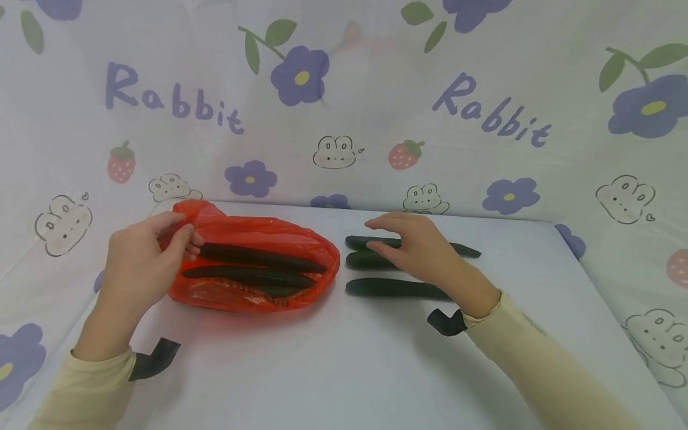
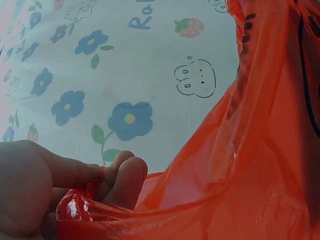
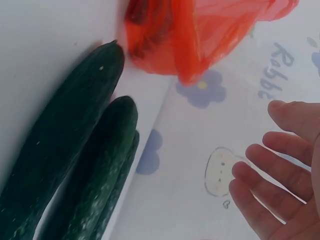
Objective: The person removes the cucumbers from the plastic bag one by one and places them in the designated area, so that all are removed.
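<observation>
My left hand (image 1: 142, 257) pinches the edge of a red plastic bag (image 1: 258, 229) at its left end; the left wrist view shows the thin film (image 2: 215, 215) gathered between thumb and fingers. Inside the bag lie dark green cucumbers (image 1: 263, 258), seen through its wide opening. To the right, three more cucumbers (image 1: 392, 287) lie side by side on the table, roughly parallel. Over the far two hovers my right hand (image 1: 424, 245), thumb and fingers spread and holding nothing. In the right wrist view that hand (image 3: 295, 175) is apart from the cucumbers (image 3: 65, 125).
Everything lies on a white tabletop (image 1: 333, 370). A pale curtain (image 1: 355, 101) printed with flowers, rabbits and strawberries hangs behind the table's back edge and around its sides. Dark straps (image 1: 156, 358) stick out at both sleeve cuffs.
</observation>
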